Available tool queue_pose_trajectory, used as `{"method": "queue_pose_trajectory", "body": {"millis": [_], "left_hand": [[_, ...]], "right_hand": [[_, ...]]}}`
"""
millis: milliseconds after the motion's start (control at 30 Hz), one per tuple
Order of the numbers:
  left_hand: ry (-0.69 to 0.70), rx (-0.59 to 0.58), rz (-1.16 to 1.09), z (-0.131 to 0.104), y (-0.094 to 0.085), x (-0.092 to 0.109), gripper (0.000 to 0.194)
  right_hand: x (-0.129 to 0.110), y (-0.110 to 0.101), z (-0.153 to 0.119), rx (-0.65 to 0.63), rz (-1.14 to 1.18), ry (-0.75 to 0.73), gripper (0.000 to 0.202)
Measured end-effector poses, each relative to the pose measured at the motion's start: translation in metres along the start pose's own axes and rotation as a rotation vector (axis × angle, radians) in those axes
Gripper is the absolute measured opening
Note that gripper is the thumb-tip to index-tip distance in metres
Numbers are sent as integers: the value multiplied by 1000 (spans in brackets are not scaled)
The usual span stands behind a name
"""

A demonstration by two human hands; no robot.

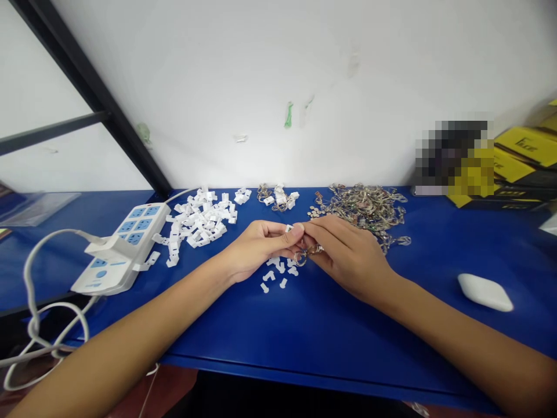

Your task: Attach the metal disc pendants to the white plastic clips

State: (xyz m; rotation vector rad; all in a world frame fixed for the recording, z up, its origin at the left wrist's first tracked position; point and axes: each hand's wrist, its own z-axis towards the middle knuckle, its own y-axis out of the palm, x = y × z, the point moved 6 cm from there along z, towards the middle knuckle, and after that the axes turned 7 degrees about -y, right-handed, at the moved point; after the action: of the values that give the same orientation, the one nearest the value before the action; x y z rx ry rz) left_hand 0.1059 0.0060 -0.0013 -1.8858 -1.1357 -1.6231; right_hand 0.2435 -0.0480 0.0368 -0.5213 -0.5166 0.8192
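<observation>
Both hands meet over the middle of the blue table. My left hand [263,247] is closed, thumb and fingers pinching a small white plastic piece [289,229]. Against its fingertips, my right hand [348,249] is closed round a thin wired part [312,250] with loops that hang below the fingers. Small loose white pieces [270,276] lie on the table just under my hands. To the left sits a heap of white plastic parts [204,217]; behind my right hand is a tangled heap of wired parts [363,203]. The fingertips partly hide what they hold.
A white power strip [130,244] with cables stands on the left of the blue table [282,337]. A small mixed pile [281,198] lies near the wall. At the right are a white rounded case [485,292] and yellow-black boxes [528,148].
</observation>
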Motion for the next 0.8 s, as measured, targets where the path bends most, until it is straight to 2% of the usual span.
{"method": "queue_pose_trajectory", "body": {"millis": [300, 433, 567, 800], "left_hand": [[1, -24, 40, -1, -2, 3, 42], [-30, -3, 47, 0, -9, 3, 38], [-39, -54, 35, 2, -11, 1, 37], [-36, -122, 20, 3, -9, 0, 44]], "right_hand": [[-4, -1, 3, -20, -8, 29, 25], [2, 2, 0, -30, 109, 65, 30], [7, 5, -4, -58, 242, 96, 28], [15, -2, -1, 34, 317, 173, 25]]}}
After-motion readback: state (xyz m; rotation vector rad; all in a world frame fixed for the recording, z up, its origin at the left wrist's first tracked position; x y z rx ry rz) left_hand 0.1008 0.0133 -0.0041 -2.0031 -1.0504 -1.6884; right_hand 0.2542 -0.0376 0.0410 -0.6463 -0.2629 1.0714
